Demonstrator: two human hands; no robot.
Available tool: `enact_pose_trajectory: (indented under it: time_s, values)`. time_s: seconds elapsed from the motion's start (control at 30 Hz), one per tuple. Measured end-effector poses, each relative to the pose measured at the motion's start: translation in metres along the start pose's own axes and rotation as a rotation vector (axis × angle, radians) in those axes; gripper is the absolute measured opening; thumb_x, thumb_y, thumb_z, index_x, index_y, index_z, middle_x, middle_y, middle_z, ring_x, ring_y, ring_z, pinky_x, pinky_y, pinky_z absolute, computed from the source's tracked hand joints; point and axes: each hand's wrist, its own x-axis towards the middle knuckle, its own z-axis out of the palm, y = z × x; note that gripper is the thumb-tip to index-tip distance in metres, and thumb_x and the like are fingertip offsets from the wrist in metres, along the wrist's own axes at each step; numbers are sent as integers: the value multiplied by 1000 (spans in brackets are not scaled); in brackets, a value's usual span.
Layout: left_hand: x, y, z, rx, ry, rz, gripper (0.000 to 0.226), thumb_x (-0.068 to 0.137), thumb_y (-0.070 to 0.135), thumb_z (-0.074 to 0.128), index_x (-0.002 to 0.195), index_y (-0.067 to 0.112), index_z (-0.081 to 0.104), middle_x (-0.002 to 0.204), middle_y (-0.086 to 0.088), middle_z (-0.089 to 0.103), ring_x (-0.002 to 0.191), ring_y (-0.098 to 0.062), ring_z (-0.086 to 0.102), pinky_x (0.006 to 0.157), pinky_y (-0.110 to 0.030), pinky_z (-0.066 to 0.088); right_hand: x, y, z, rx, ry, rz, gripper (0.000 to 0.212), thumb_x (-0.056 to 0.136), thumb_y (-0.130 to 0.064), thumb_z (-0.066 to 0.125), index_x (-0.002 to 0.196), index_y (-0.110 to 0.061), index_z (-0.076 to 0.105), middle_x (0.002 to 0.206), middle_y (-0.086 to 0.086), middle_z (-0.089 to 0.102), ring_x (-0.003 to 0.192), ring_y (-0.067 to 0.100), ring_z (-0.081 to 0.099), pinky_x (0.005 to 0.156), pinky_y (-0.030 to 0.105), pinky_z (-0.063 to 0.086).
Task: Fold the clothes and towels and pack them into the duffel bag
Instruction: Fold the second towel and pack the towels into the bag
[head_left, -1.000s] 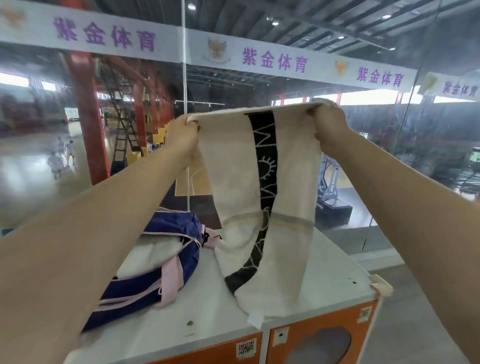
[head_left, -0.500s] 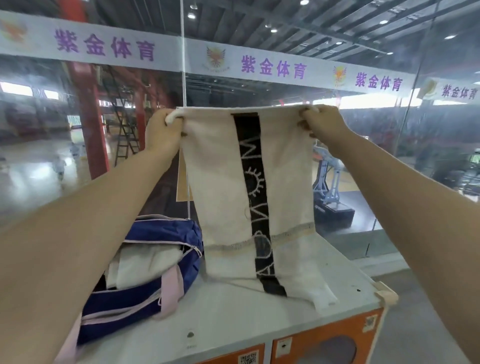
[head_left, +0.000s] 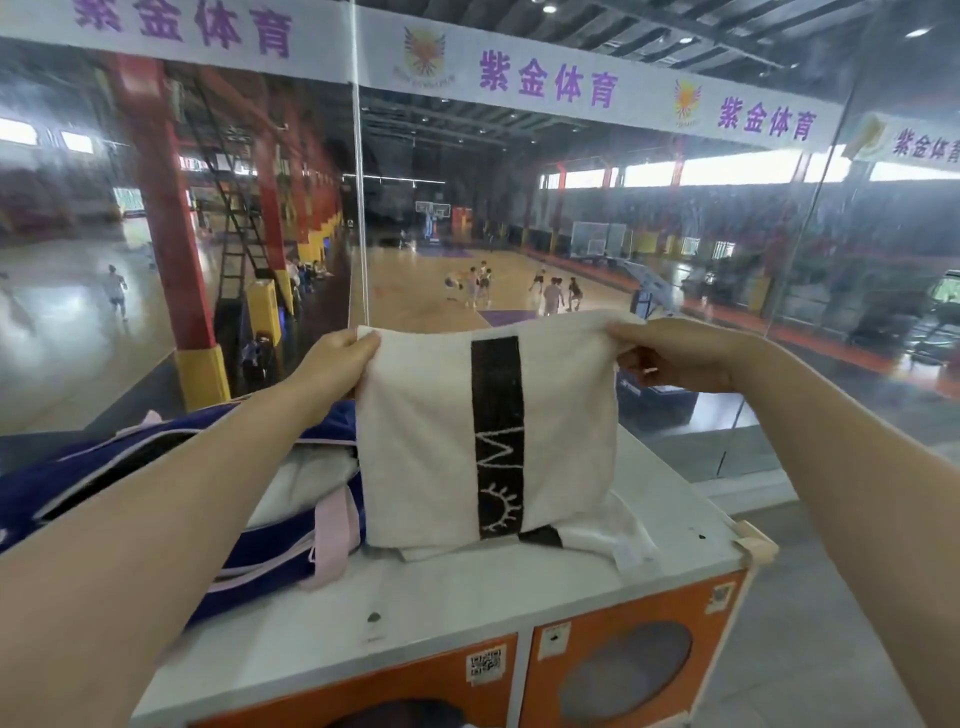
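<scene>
- Duffel bag (head_left: 270, 545): we note a navy bag with pale pink straps, lying on the left part of the worktop (head_left: 467, 603), its top open and white cloth showing inside.
- Left hand (head_left: 337, 369): we see it raised above the bag, fingers curled, pinching the towel's upper left corner.
- Towel (head_left: 426, 441): cream, with a black lengthwise stripe bearing white zigzag and sun marks; we record it hanging upright between both hands, its lower end folded onto the worktop just beside the bag.
- Right hand (head_left: 675, 358): fingers curled, pinching the towel's upper right corner.
- Worktop: white, topping orange cabinet fronts (head_left: 623, 654) with round windows.
- Behind: a glass wall (head_left: 779, 260) looks onto a basketball court.
</scene>
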Motion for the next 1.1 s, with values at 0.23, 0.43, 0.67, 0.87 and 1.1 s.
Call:
enact_pose_trajectory:
  time_s: [0.23,0.43,0.67,0.87,1.1]
  values:
    - [-12,5,9,-209,-82,63,27,102,40,39,108,32,65,110,-3,69,109,-31,62,94,-53,50,11,9,28,201,233,-267,24,97,-6,47,112,-4,65,96,9,64,83,18,59,70,27,45]
    - [-12,7,15,-14,54,152,23,103,36,36,107,27,57,97,13,59,94,-13,56,79,-33,45,14,-2,43,202,380,-292,19,93,-7,50,99,-14,68,97,3,67,80,15,61,61,25,45]
    - [-17,-20,27,561,-201,74,44,96,29,50,138,18,44,137,-1,53,123,-21,50,98,-35,40,14,16,60,35,179,-62,28,86,-18,58,112,-8,62,112,15,64,105,30,62,90,42,51]
    - [-50,11,86,96,-646,224,48,91,41,64,134,22,53,126,6,65,114,-7,62,97,-29,51,3,13,96,-124,-71,-215,16,91,-22,62,106,-14,63,104,6,67,96,19,66,86,37,54]
    - [-43,8,80,423,-402,346,15,97,37,53,105,30,63,96,10,66,89,-11,61,74,-28,47,17,104,58,14,117,145,9,93,-10,59,98,-4,64,92,14,66,73,23,62,74,36,58]
